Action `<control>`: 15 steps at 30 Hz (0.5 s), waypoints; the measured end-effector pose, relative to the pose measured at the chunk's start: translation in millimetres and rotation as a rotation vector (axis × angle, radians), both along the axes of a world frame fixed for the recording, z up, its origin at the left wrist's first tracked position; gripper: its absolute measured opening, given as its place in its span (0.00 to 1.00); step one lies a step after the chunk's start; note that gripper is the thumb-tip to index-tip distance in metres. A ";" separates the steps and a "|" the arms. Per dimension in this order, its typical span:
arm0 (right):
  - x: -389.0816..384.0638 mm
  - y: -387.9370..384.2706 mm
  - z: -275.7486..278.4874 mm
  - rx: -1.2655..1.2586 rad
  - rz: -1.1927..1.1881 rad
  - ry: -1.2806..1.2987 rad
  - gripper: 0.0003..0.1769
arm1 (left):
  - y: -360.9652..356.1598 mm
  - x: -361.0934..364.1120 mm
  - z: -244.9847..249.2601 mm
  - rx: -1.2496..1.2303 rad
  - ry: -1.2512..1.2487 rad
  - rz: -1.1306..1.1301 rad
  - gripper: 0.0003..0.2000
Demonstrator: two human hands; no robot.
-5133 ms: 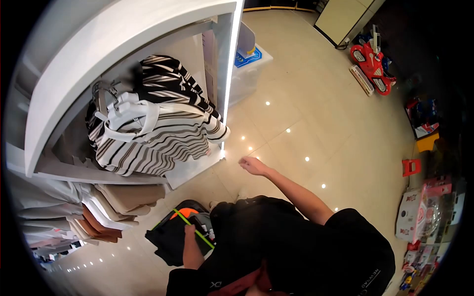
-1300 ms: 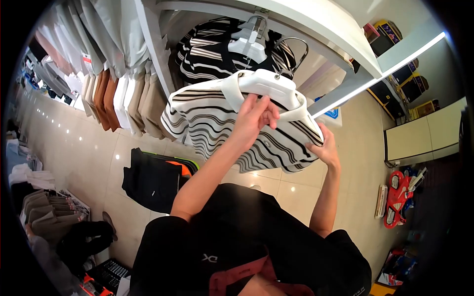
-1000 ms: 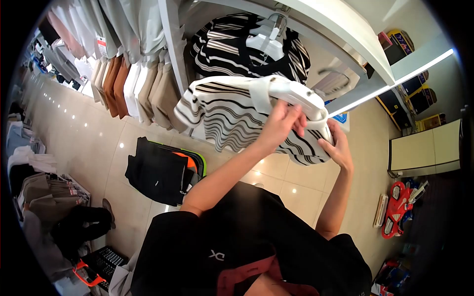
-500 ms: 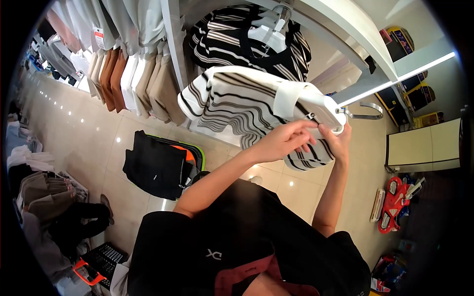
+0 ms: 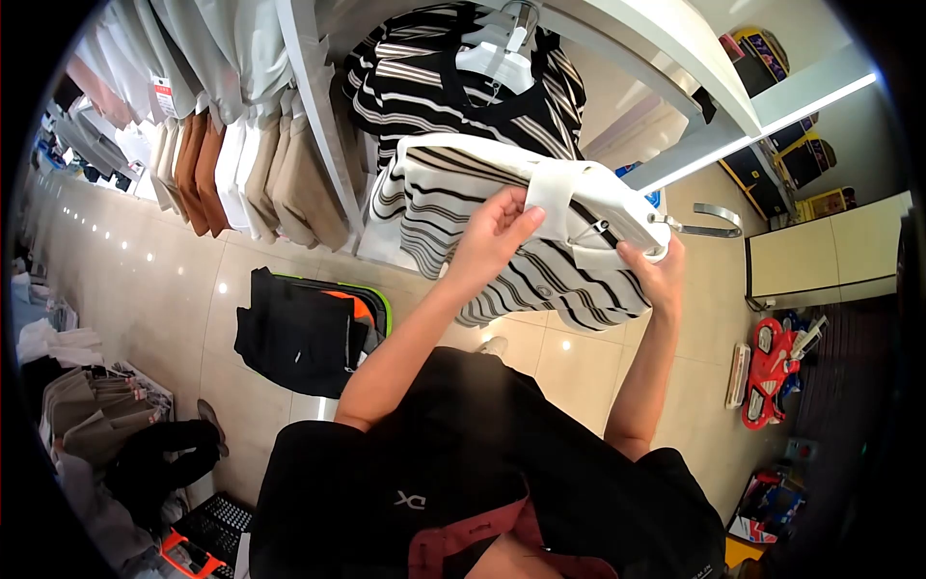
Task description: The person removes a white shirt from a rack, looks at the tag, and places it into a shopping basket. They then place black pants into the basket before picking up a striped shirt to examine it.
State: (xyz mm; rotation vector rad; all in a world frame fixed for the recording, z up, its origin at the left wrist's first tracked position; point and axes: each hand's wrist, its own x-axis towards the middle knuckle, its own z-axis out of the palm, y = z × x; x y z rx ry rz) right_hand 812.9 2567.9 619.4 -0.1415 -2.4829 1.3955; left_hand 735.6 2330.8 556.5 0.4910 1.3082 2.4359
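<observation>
A white knit shirt with black and brown stripes (image 5: 453,207) hangs sideways in front of me on a white hanger (image 5: 593,207). The hanger's flat metal hook (image 5: 719,224) points right. My left hand (image 5: 492,234) is closed at the edge of the shirt's white collar, thumb against the fabric. My right hand (image 5: 658,272) grips the hanger and neck of the shirt close to the hook, its thumb on top and most fingers hidden behind. A small dark-and-white piece (image 5: 600,228) shows inside the neck opening.
Black-and-white striped tops (image 5: 463,106) hang on a rack behind the shirt. Folded trousers (image 5: 289,183) hang at the left. Dark clothes (image 5: 299,333) lie in a green-edged basket on the floor. A person's dark-trousered legs (image 5: 164,463) and a black basket (image 5: 217,521) are lower left.
My left hand has moved left from the neck opening to the collar edge. The shirt's lower part has spread out toward me. My right hand keeps its hold.
</observation>
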 end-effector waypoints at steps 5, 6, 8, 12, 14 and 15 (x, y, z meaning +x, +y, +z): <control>-0.7 0.7 -4.1 -0.009 0.030 0.021 0.16 | 3.9 3.8 -10.8 -0.092 0.031 0.007 0.12; -0.5 1.7 -4.4 -0.009 0.037 0.025 0.17 | 4.1 4.2 -12.6 -0.076 0.047 0.018 0.12; 0.5 3.7 -4.9 -0.007 0.038 0.028 0.18 | 5.1 4.7 -14.2 -0.058 0.063 0.025 0.13; 0.2 5.2 -7.7 -0.015 -0.042 0.006 0.20 | 1.3 4.7 -15.4 -0.029 0.117 0.020 0.12; -1.5 6.1 -9.1 -0.017 -0.041 0.021 0.21 | -1.5 5.1 -13.1 -0.056 0.142 0.002 0.12; -2.5 7.5 -10.1 -0.002 -0.044 0.039 0.21 | -2.5 5.6 -11.5 -0.047 0.187 0.011 0.11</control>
